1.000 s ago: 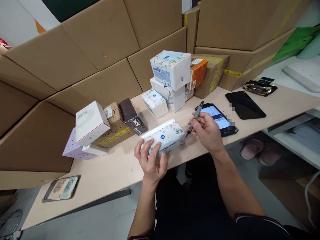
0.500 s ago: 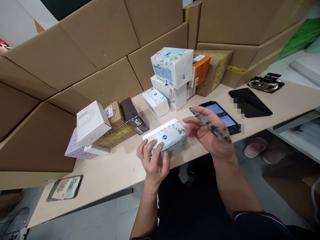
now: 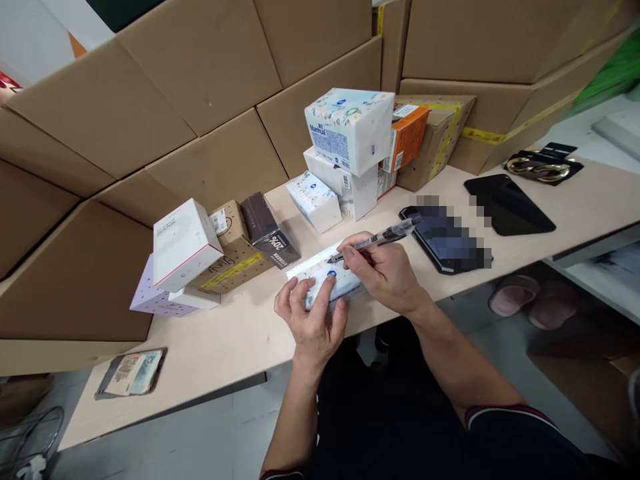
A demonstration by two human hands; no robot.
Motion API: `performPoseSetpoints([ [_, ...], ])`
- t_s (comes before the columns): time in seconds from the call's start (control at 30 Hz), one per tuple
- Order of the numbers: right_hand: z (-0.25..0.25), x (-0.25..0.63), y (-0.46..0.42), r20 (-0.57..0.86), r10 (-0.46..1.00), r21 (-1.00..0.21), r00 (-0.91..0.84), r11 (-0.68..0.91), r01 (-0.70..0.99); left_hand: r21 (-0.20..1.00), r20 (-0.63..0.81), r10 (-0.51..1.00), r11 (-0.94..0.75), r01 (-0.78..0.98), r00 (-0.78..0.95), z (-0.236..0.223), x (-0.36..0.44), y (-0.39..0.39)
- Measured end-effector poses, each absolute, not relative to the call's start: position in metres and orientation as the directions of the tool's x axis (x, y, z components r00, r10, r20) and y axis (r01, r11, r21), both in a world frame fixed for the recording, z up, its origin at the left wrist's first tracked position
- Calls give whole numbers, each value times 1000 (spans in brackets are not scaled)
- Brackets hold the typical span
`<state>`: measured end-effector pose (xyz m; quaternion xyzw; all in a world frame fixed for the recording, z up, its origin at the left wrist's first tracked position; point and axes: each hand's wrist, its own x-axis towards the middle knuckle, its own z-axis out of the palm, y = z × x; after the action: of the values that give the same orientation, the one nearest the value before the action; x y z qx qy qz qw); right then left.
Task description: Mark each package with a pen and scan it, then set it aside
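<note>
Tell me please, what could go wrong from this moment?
The pen in the right hand has its tip close to the tissue pack, so it might pierce or smear it. If the left hand slips, the pack could shift under the pen. The white box sits tilted over the purple box; a bump might slide it down.

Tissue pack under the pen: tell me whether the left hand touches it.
Touching. The head view shows the left hand with fingers laid on the tissue pack, no gap between.
</note>
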<state>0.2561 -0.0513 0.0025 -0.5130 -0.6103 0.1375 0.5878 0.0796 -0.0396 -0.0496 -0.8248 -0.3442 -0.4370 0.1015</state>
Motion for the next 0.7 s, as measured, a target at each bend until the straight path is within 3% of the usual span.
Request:
performPoseSetpoints([
  [0.17,3,256,-50,642,750,-699,155,491,520,137,789,486,-736,663,376,-51,81,-39],
  [0.7,1,255,-49,624,774,-681,109,470,561,149,784,494,-738,658,376,-48,82,-41],
])
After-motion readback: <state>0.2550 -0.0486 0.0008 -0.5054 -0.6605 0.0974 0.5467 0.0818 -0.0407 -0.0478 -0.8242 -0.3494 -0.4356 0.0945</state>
